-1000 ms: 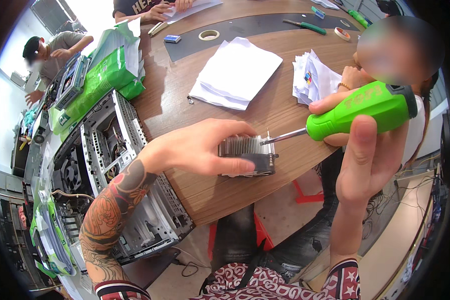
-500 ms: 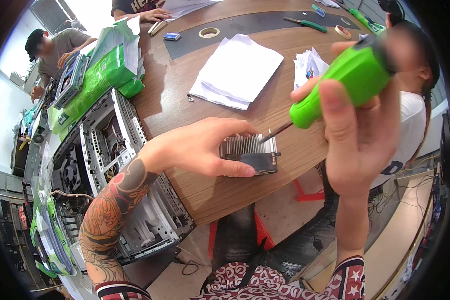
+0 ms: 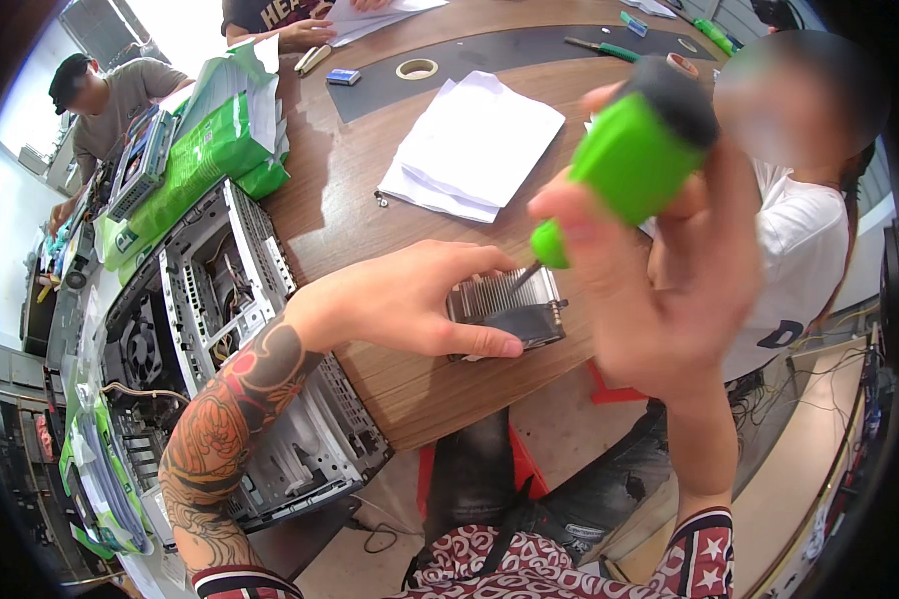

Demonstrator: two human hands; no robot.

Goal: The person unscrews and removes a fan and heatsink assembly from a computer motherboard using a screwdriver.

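Observation:
My left hand [image 3: 435,299] grips a finned metal heatsink [image 3: 504,296] with a black side part, thumb along its near side and fingers behind. The heatsink rests on the wooden table [image 3: 420,399] near its front edge. In my right hand [image 3: 669,290], fingers wrapped round it, is a green and black screwdriver [image 3: 634,160], blurred by motion. It is tilted, handle up and to the right, and its dark shaft comes down to the heatsink's fins. Whether the tip touches a screw is hidden.
An open computer case [image 3: 300,439] stands to the left, beside a green plastic package [image 3: 210,140]. White paper sheets [image 3: 474,145] lie beyond the heatsink, with a tape roll [image 3: 417,69] farther back. A person in white [image 3: 804,235] sits close on the right; others are across the table.
My right hand and the screwdriver have moved left, and the screwdriver stands steeper. The heatsink has shifted slightly to the right under my left hand.

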